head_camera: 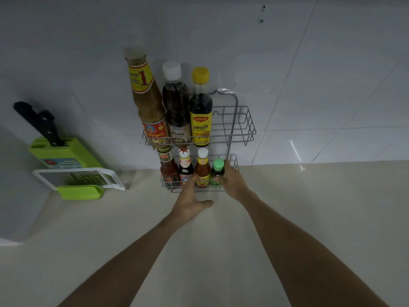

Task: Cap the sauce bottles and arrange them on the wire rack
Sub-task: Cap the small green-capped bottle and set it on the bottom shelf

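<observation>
A grey two-tier wire rack (243, 127) hangs on the tiled wall. Its upper tier holds three tall bottles: a clear-capped tan sauce bottle (147, 100), a white-capped dark bottle (177, 107) and a yellow-capped dark bottle (201, 109). In the lower tier stand a red sauce jar-bottle (168, 167), a dark bottle with a red-and-white cap (185, 167), a white-capped orange sauce bottle (202, 170) and a small green-capped bottle (218, 170). My right hand (233, 180) is wrapped around the green-capped bottle at the tier's right end. My left hand (190, 201) rests against the lower tier's front, fingers spread, holding nothing.
A green knife block (59, 151) with black-handled knives stands at the left against the wall. A white-framed grater on a green tray (79, 182) lies in front of it. The beige countertop (309, 218) stretches to the right. The upper tier's right half holds nothing.
</observation>
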The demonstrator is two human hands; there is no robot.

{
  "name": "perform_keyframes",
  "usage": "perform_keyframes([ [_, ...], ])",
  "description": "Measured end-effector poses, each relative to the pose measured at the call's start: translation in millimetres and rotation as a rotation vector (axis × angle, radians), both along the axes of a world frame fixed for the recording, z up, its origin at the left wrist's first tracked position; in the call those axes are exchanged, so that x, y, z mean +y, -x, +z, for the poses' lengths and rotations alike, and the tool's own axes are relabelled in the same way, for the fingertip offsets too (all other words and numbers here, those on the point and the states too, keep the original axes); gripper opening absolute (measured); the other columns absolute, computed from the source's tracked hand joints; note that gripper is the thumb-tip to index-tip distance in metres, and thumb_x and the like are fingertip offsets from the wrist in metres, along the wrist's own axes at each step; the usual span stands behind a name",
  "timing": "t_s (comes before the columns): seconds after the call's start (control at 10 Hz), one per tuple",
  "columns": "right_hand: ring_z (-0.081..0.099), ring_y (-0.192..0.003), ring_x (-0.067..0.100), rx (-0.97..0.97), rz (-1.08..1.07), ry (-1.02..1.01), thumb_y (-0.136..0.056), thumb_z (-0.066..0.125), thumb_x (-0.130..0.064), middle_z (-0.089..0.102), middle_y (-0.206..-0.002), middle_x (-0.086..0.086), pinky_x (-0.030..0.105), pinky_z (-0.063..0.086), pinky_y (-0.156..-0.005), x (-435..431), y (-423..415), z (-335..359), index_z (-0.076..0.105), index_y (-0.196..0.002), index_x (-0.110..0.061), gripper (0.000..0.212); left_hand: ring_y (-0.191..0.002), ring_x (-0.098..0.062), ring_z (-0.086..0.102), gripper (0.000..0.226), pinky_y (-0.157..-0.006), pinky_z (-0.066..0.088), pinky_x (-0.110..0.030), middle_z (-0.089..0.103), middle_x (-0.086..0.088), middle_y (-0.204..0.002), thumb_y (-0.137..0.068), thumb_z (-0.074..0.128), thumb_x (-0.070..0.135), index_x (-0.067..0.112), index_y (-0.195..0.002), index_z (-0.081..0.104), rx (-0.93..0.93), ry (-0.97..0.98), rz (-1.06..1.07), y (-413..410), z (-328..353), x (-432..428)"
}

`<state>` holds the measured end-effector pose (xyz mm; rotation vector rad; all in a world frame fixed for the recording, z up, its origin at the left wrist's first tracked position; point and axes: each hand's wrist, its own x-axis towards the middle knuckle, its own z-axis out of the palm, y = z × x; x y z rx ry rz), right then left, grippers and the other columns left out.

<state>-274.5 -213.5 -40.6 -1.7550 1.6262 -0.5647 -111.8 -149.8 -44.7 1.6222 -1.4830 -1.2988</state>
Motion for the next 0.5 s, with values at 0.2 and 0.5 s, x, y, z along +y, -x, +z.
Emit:
perform_keyframes([
  [0.2,0.045,-0.129,0.036,0.055,0.058,-0.028,-0.087,0.052,0.001,0.046,-0.141,0.017,0.04,0.038,-0.102,9.2,5.5,1.1,0.031,-0.142,-0.008,0.059,-0.143,-0.014,0.027,0.097,-0.119,0.024,-0.035,0.028,0.004,-0.156,-0.072,0.078,0.015,0.021,-0.151,0.021,-0.027,-0.011,-0.026,-1.1,3.5,-0.9],
  [0.5,0.009,-0.149,0.029,0.197,0.144,0.082,-0.081,0.067,-0.02,0.022,-0.159,0.011,0.043,0.019,-0.121,48.7,13.3,12.0,0.015,-0.151,-0.01,0.087,-0.134,-0.014,0.037,0.061,-0.102,0.022,-0.015,0.043,0.003,-0.14,-0.088,0.054,-0.001,0.016,-0.144,0.037,-0.268,0.152,0.01,-17.2,41.5,26.5],
])
